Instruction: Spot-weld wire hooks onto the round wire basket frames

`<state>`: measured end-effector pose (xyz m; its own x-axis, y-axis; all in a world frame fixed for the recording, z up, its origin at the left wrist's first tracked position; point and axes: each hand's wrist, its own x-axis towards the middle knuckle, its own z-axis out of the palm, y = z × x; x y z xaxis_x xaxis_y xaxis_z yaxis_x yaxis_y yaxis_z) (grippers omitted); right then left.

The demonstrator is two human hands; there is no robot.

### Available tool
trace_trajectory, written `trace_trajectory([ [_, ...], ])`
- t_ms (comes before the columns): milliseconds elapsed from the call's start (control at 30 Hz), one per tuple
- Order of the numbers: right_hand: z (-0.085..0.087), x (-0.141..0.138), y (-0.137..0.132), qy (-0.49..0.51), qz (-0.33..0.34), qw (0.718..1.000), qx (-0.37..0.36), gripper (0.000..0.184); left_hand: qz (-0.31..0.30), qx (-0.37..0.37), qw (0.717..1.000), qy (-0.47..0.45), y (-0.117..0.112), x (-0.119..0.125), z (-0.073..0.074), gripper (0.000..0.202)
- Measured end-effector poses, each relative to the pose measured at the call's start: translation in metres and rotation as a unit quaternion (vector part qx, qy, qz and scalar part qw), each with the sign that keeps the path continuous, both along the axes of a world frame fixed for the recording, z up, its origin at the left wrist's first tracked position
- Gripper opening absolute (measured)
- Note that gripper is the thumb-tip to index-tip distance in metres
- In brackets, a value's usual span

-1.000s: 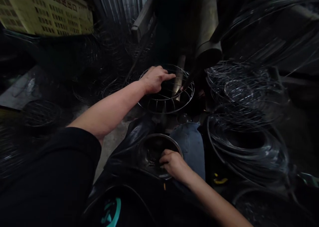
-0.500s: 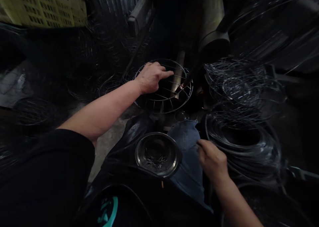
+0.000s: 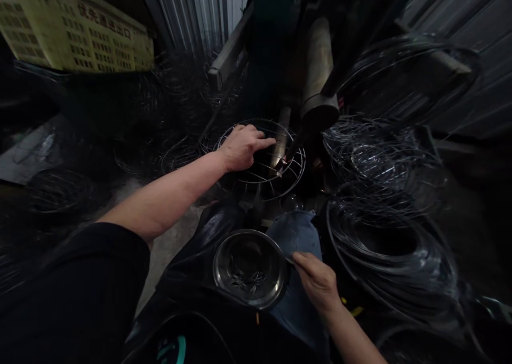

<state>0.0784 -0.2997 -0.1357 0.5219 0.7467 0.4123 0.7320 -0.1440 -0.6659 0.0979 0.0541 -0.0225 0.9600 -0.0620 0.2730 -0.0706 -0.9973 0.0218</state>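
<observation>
A round wire rack [image 3: 301, 175] with rings and crossing wires stands in front of me, under the metal arm and rod of a machine. My left hand [image 3: 242, 146] grips its left part from above, with one finger stretched out to the right. On my lap rests a steel bowl [image 3: 224, 247] with several short metal wire pieces [image 3: 248, 280] at its bottom. My right hand [image 3: 316, 278] is at the right edge of the bowl, thumb and finger pinched together. What lies between those fingertips, if anything, is too small and dark to make out.
A thick metal cylinder [image 3: 320, 60] and a lower rod [image 3: 281, 145] stick out above the rack. Coils of wire [image 3: 384, 241] and tangled wire rings [image 3: 376, 156] lie at the right. A yellow crate [image 3: 100, 39] stands at the upper left. Blue cloth [image 3: 296, 236] covers my right leg.
My right hand has moved left to the bowl's edge. My left hand stays on the rack. The camera view has tilted up, so everything sits lower in the picture.
</observation>
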Motion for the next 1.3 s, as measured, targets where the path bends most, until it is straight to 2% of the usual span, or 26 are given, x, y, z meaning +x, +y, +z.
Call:
trace_trajectory([
  [67,0.005,0.007,0.0,-0.003,0.001,1.0,-0.014,0.026,0.0,0.004,1.0,-0.001,-0.001,-0.001,0.0,0.063],
  [167,0.01,0.017,-0.002,-0.09,-0.034,0.995,-0.024,0.029,0.001,0.006,1.0,0.001,0.0,-0.002,0.001,0.062],
  [233,0.01,0.02,-0.003,-0.156,-0.056,0.986,-0.034,0.028,0.002,0.006,1.0,0.005,0.0,-0.003,0.002,0.062],
  [300,0.007,0.019,-0.002,-0.165,-0.049,0.984,-0.05,0.028,0.006,0.004,1.0,0.009,0.001,-0.004,0.003,0.062],
  [367,0.001,0.015,-0.002,-0.114,-0.039,0.991,-0.053,0.027,0.009,0.002,1.0,0.01,0.001,-0.005,0.004,0.063],
  [467,-0.003,0.015,-0.004,0.011,-0.058,0.997,-0.049,0.021,0.005,0.0,1.0,0.009,0.002,-0.006,0.005,0.063],
  [567,0.01,0.028,0.0,0.154,-0.094,0.981,-0.066,0.015,0.0,0.002,1.0,0.007,0.002,-0.005,0.005,0.063],
  [667,0.043,0.046,0.021,0.273,-0.107,0.955,-0.038,0.02,-0.003,0.007,1.0,0.002,0.0,-0.002,0.005,0.062],
  [767,0.077,0.061,0.059,0.257,-0.077,0.962,0.058,0.014,0.001,0.013,1.0,-0.002,-0.003,0.0,0.006,0.06],
  [833,0.091,0.068,0.086,0.226,-0.08,0.966,0.098,0.012,0.0,0.019,1.0,-0.006,-0.005,0.001,0.006,0.06],
  [900,0.095,0.073,0.108,0.193,-0.081,0.974,0.09,0.011,-0.007,0.025,1.0,-0.01,-0.004,0.001,0.006,0.059],
  [1000,0.089,0.076,0.126,0.159,-0.076,0.983,0.044,0.012,-0.014,0.028,0.999,-0.019,-0.001,0.002,0.005,0.059],
  [1133,0.087,0.071,0.138,0.184,-0.113,0.975,0.048,0.021,-0.009,0.022,0.999,-0.024,0.003,0.007,0.004,0.058],
  [1300,0.093,0.068,0.149,0.19,-0.153,0.968,0.051,0.022,-0.017,0.012,0.999,-0.029,0.007,0.013,0.002,0.057],
])
